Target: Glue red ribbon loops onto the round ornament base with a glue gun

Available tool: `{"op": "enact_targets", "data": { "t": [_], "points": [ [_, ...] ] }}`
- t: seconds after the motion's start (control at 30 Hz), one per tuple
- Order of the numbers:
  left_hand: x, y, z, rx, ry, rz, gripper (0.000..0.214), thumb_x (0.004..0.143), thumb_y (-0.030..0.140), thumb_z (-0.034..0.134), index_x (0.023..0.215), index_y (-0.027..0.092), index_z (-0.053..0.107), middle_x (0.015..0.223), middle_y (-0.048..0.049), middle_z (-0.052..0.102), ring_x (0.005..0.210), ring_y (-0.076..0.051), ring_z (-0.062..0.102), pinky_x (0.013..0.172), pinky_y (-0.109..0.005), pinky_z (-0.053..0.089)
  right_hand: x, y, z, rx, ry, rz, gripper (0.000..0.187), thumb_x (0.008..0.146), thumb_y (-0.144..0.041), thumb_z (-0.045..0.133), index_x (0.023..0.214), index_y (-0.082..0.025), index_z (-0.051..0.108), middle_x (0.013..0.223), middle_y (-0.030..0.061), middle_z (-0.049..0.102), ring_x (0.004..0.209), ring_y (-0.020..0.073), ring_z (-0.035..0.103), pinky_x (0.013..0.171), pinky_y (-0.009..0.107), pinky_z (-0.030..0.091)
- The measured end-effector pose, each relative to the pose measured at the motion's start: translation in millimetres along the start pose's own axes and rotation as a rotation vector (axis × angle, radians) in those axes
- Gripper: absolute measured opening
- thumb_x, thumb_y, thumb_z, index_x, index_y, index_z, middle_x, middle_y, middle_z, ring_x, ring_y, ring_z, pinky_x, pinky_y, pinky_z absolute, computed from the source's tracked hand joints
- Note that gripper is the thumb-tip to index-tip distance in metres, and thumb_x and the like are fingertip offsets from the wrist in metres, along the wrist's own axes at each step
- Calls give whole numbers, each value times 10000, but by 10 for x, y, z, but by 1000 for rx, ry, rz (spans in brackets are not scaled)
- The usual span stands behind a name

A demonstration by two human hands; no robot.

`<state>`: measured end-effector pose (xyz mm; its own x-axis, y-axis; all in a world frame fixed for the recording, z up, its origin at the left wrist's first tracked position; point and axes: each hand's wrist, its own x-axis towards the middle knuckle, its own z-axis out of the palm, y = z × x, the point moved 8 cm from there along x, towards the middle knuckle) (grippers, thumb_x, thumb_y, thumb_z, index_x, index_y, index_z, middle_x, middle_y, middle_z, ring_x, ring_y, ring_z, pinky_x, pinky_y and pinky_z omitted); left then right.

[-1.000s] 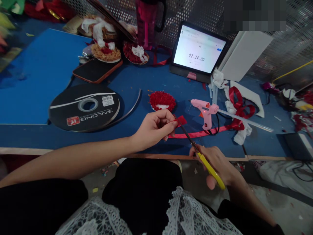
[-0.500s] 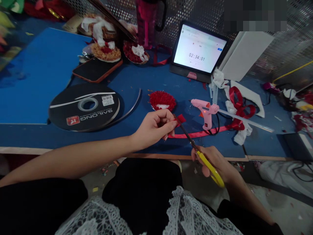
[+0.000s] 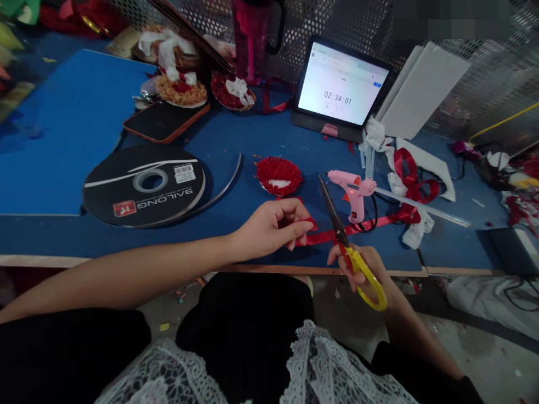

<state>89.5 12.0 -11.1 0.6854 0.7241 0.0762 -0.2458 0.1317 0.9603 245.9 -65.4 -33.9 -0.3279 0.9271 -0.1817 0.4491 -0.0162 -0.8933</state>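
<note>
My left hand (image 3: 280,227) pinches the end of a red ribbon (image 3: 326,235) between thumb and fingers, close to the table's front edge. From there the ribbon runs right, past the glue gun, to a loose coil. In my right hand (image 3: 364,269) is a pair of scissors (image 3: 334,216) with yellow and red handles, the blades pointing up and left, apart from the ribbon. A small red piece (image 3: 298,200) shows just above my left fingers. Beyond that hand lies a fuzzy red round piece (image 3: 279,175) with a white patch. The pink glue gun (image 3: 354,191) rests right of the scissor blades.
A black ribbon reel (image 3: 105,185) lies on the left, its loose strip curling right. Behind it are a phone (image 3: 164,120) and several fuzzy decorations (image 3: 181,90). A tablet (image 3: 343,84) showing a timer stands at the back, beside white boards (image 3: 423,92).
The scissors have come away from the ribbon end, their blades now up and right of my left hand. My left hand has moved slightly down and right. A small red piece now shows above it.
</note>
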Motion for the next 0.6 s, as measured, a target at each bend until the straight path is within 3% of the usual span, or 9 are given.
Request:
{"op": "enact_targets", "data": {
  "t": [0.13, 0.27, 0.47, 0.6],
  "points": [
    [-44, -113, 149, 81, -137, -85, 110, 862, 222, 614, 850, 142, 539, 673, 21, 610, 522, -44, 540, 503, -138, 458, 128, -121, 49, -8, 100, -69, 413, 815, -577, 578, 871, -169, 598, 501, -67, 433, 390, 74, 378, 385, 211, 287],
    [-76, -153, 202, 214, -207, -90, 137, 853, 252, 622, 871, 160, 523, 681, 30, 608, 529, -59, 552, 504, -151, 448, 280, -263, 116, -97, 158, -32, 238, 811, -409, 603, 760, -183, 548, 451, -73, 426, 373, 78, 393, 387, 205, 312],
    [-74, -104, 187, 266, -212, -26, 118, 884, 262, 586, 876, 153, 542, 692, 27, 599, 584, -71, 573, 548, -162, 443, 303, -348, 81, -165, 231, -33, 189, 819, -333, 557, 700, -193, 513, 430, -73, 401, 365, 78, 382, 389, 206, 306],
    [-73, -61, 178, 431, -206, 17, 130, 898, 252, 544, 856, 142, 598, 687, 2, 624, 606, -86, 582, 575, -178, 446, 245, -281, 20, -103, 234, -47, 260, 852, -415, 534, 729, -186, 548, 464, -64, 408, 390, 82, 390, 414, 219, 327]
  ]
}}
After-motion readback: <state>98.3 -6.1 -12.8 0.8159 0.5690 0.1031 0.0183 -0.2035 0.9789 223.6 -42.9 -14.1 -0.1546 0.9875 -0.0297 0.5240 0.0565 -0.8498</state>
